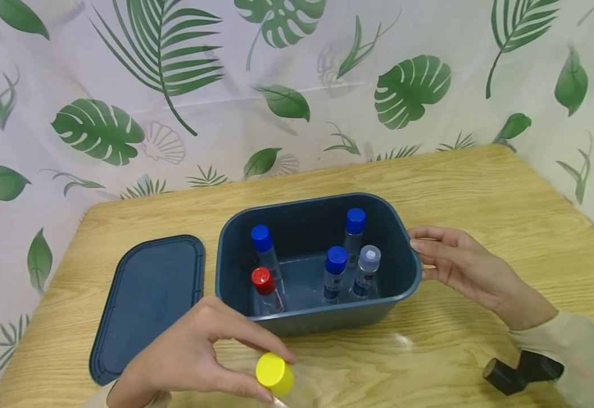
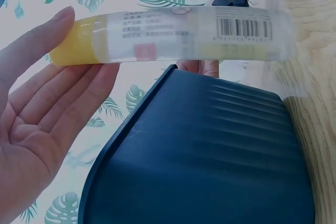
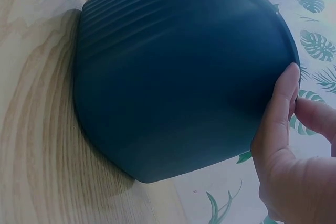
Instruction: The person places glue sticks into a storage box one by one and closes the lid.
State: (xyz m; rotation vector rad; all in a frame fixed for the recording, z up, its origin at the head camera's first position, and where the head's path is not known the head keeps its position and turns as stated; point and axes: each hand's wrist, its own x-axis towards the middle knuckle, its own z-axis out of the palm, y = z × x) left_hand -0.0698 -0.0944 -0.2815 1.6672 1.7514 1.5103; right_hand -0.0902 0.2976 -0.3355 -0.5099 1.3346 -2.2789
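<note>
My left hand [image 1: 202,351] pinches the yellow cap of a clear bottle [image 2: 157,35] between thumb and fingers. The bottle stands upright in front of the dark blue storage box [image 1: 322,326], its printed label and barcode showing in the left wrist view. At the box's right end, my right hand [image 1: 462,269] holds the rim, fingers against the outer wall and thumb at the edge. Inside the box stand several clear bottles: a red-capped bottle [image 1: 271,294] and a blue-capped bottle [image 1: 266,246] at left, two more blue-capped ones and a clear-capped bottle [image 1: 365,275] at right.
The box's dark blue lid [image 1: 149,300] lies flat on the wooden table [image 1: 470,187], left of the box. A leaf-patterned curtain [image 1: 297,62] hangs behind the table and along its sides. A black device [image 1: 521,373] sits by the right sleeve.
</note>
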